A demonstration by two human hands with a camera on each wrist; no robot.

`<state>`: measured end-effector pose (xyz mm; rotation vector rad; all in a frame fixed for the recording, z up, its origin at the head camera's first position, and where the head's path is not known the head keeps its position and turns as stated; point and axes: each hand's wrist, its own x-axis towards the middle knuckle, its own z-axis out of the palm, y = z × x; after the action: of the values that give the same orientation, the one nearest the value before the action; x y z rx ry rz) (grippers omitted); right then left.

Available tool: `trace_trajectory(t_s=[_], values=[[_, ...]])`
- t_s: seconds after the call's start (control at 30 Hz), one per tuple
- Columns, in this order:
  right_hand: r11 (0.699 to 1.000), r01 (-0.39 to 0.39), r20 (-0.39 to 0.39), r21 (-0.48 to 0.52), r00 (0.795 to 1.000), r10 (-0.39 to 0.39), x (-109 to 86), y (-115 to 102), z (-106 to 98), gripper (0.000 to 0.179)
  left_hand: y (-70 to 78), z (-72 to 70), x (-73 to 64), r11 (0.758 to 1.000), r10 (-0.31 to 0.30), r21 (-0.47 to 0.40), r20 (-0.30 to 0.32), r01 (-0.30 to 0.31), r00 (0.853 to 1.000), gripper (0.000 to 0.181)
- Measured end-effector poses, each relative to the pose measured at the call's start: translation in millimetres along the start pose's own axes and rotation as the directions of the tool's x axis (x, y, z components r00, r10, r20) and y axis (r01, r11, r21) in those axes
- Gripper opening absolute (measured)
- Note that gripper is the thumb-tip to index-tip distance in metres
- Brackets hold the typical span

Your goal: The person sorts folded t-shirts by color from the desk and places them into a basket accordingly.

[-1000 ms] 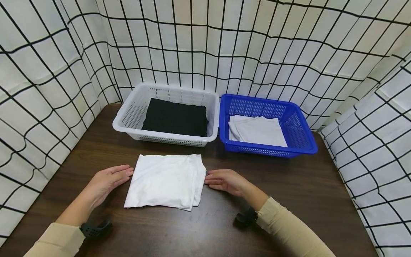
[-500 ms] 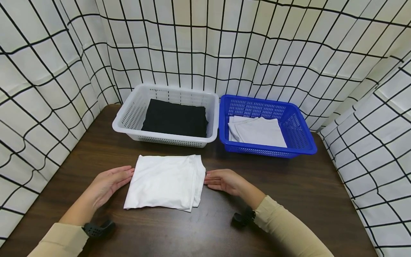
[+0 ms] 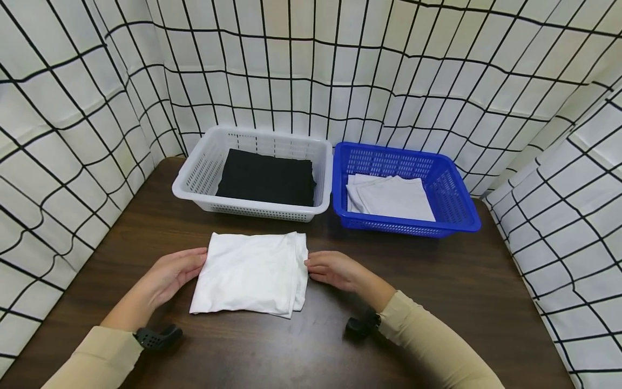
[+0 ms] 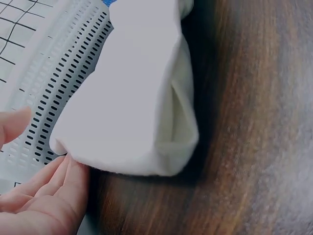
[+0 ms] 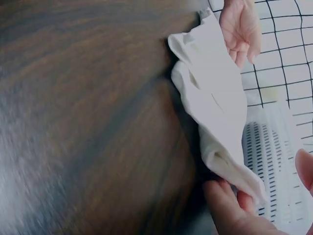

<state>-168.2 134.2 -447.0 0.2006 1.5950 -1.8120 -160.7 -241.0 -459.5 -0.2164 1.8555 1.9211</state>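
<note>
A folded white cloth (image 3: 250,273) lies flat on the dark wooden table, its layers showing along the right side. At its left edge is my left hand (image 3: 167,275), fingers extended; the left wrist view shows these fingertips (image 4: 71,169) at the cloth's corner, the thumb held apart. My right hand (image 3: 337,271) touches the opposite edge. In the right wrist view its fingers (image 5: 225,203) reach just under the cloth's end, with the thumb (image 5: 304,166) standing away from it. Some of the right fingertips are hidden by the cloth.
Behind the cloth stands a white perforated basket (image 3: 257,209) with folded black cloth (image 3: 267,178) in it. Beside it, a blue basket (image 3: 452,186) contains folded white cloth (image 3: 396,199). White sheeting with a black grid (image 3: 291,65) encloses the table's back and sides.
Both hands have drawn slightly inward against the white cloth's edges. Its right edge has shifted a little to the left. The baskets have stayed in place.
</note>
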Motion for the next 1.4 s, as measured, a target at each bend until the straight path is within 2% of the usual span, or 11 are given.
trace_trajectory(t_s=[0.1,0.17,0.23,0.3,0.4,0.57,0.67,0.8,1.0,1.17,1.4], values=[[0.999,-0.017,-0.009,0.047,1.000,0.018,3.0,3.0,4.3,0.057,-0.3,0.4,0.5,0.999,-0.023,0.023,-0.010,0.023,1.000,0.074],[0.999,-0.015,-0.019,0.050,1.000,0.016,6.0,6.3,7.2,0.060,-0.6,1.8,0.2,0.995,-0.041,0.093,-0.030,0.043,0.999,0.074],[0.999,-0.001,-0.027,0.032,1.000,0.002,9.2,9.6,10.3,0.058,-0.5,4.7,-0.4,0.973,-0.054,0.221,-0.064,0.067,0.996,0.075],[1.000,0.019,-0.042,0.000,0.999,-0.019,12.4,13.2,13.1,0.051,-0.2,8.3,-0.7,0.940,-0.063,0.330,-0.097,0.092,0.993,0.077],[0.999,0.043,-0.079,-0.034,0.996,-0.045,16.5,17.5,16.5,0.040,0.8,12.7,0.0,0.899,-0.072,0.422,-0.130,0.121,0.989,0.080],[0.997,0.059,-0.120,-0.044,0.991,-0.064,20.6,20.7,20.8,0.037,1.5,14.7,2.0,0.916,-0.086,0.380,-0.119,0.126,0.989,0.080],[0.996,0.066,-0.103,-0.063,0.992,-0.072,22.0,22.3,23.4,0.037,0.4,15.8,1.6,0.925,-0.086,0.363,-0.083,0.110,0.993,0.080],[0.994,0.071,-0.075,-0.086,0.994,-0.078,22.9,24.6,26.2,0.039,-1.4,18.9,1.1,0.924,-0.074,0.372,-0.059,0.091,0.996,0.078],[0.993,0.078,-0.079,-0.089,0.993,-0.085,21.9,24.5,27.5,0.041,-2.0,22.9,0.9,0.915,-0.059,0.395,-0.085,0.088,0.995,0.076],[0.994,0.069,-0.085,-0.090,0.993,-0.077,21.6,23.2,27.4,0.040,-0.1,26.2,-0.1,0.922,-0.064,0.371,-0.121,0.105,0.991,0.076],[0.994,0.066,-0.088,-0.092,0.993,-0.074,21.6,22.8,27.3,0.039,3.4,29.2,0.4,0.920,-0.094,0.363,-0.159,0.147,0.983,0.075]])
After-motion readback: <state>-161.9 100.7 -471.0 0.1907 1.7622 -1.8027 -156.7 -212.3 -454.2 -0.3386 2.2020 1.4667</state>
